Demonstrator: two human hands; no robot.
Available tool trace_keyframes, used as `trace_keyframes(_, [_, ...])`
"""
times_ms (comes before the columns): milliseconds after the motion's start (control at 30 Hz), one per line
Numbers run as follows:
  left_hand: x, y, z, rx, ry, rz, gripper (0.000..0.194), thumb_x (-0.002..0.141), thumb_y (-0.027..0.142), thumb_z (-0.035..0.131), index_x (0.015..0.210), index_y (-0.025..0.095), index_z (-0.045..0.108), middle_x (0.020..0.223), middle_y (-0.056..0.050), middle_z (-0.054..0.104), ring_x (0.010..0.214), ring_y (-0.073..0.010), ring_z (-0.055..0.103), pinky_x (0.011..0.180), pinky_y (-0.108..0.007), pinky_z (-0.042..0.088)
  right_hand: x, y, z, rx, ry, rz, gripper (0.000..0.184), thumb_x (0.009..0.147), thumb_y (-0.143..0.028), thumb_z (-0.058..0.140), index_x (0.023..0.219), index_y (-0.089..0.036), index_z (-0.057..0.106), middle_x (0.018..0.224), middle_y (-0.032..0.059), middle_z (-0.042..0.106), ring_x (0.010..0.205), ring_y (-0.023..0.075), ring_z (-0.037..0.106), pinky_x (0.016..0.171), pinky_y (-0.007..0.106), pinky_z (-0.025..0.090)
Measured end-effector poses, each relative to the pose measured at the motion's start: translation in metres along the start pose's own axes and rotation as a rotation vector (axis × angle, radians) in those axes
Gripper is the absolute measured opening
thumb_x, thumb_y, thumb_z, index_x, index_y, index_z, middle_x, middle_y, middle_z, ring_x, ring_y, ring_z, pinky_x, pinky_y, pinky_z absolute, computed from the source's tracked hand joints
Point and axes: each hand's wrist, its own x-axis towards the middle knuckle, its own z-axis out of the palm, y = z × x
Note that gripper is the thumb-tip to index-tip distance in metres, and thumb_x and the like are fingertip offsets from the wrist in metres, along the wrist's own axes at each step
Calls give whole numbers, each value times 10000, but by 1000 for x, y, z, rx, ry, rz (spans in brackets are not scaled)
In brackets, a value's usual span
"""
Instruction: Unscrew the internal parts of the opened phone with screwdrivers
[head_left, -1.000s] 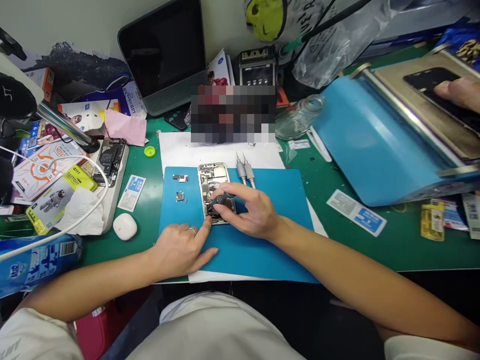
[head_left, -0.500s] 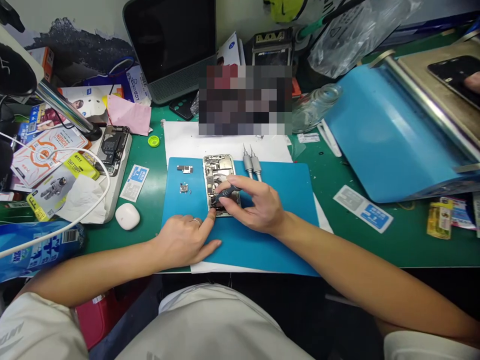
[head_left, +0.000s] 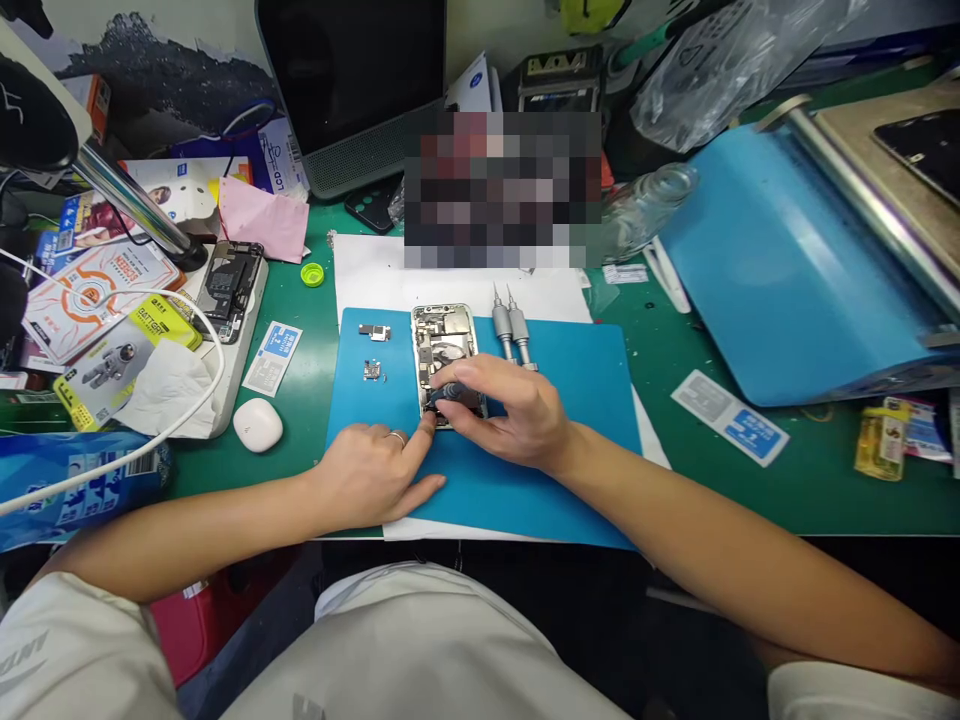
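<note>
An opened phone [head_left: 452,347] lies upright on the blue mat [head_left: 525,500], its inner boards and metal plates showing. My right hand [head_left: 517,410] is over its lower half, thumb and forefinger pinched on a slim dark tool that looks like tweezers [head_left: 448,392]. The tool's tip is down at the phone's lower left part, mostly hidden by the fingers. My left hand [head_left: 375,470] rests on the mat; its forefinger touches the phone's lower left corner, and its thumb is stretched apart. Small metal parts [head_left: 374,332] and a little connector piece [head_left: 373,370] lie left of the phone.
Two grey screwdrivers [head_left: 511,325] lie just right of the phone, tips away from me. A white earbud case [head_left: 257,425], boxes and another opened phone [head_left: 231,290] crowd the left. A blue-covered machine [head_left: 795,270] and a card [head_left: 730,417] are at right.
The view has shifted slightly. At the far right, another person's fingers have left the black phone panel. My right hand stays over the phone, with less of the dark tool showing.
</note>
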Motion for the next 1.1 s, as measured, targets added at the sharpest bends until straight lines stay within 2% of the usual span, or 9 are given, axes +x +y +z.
trace_keyframes(133, [0, 0, 0, -10, 13, -1, 497, 1014, 506, 473, 1233, 70, 569, 689, -57, 661, 628, -239, 683, 542, -307, 484, 3, -2, 0, -69, -4, -56, 655, 890, -190, 726, 1448, -264, 390, 909, 34, 749, 778, 187, 733, 640, 320, 642])
trace_keyframes(267, [0, 1, 0, -17, 19, -4, 472, 1009, 497, 486, 1206, 78, 578, 682, -54, 659, 622, -239, 682, 544, -308, 487, 3, -5, 0, -133, 8, -93, 690, 846, -124, 752, 1441, -231, 420, 895, 37, 754, 752, 181, 724, 652, 313, 636])
trace_keyframes(467, [0, 0, 0, -21, -11, -15, 509, 1017, 505, 458, 1256, 67, 557, 695, -58, 665, 631, -238, 686, 537, -304, 484, 2, -3, 2, -141, 46, -60, 693, 857, -168, 751, 1448, -272, 405, 884, 22, 765, 767, 184, 729, 659, 310, 633])
trace_keyframes(633, [2, 1, -2, -15, -44, -12, 530, 1028, 523, 418, 1261, 68, 557, 698, -61, 669, 649, -240, 690, 547, -310, 496, 3, -3, 3, -133, 46, -55, 692, 871, -149, 722, 1467, -259, 388, 907, 42, 754, 773, 187, 725, 634, 308, 628])
trace_keyframes(867, [2, 2, -4, -18, -30, -13, 531, 1017, 510, 464, 1280, 57, 555, 693, -68, 671, 643, -237, 691, 557, -295, 490, 5, -4, 2, -88, 56, -46, 683, 851, -103, 685, 1452, -291, 423, 980, 52, 738, 876, 203, 722, 733, 350, 631])
trace_keyframes(1100, [2, 1, -2, -12, -32, -12, 535, 1022, 521, 440, 1264, 62, 569, 701, -67, 675, 645, -240, 695, 551, -307, 498, 6, -4, 3, -122, 44, -32, 676, 871, -124, 655, 1459, -316, 383, 958, 44, 736, 833, 198, 722, 685, 360, 639])
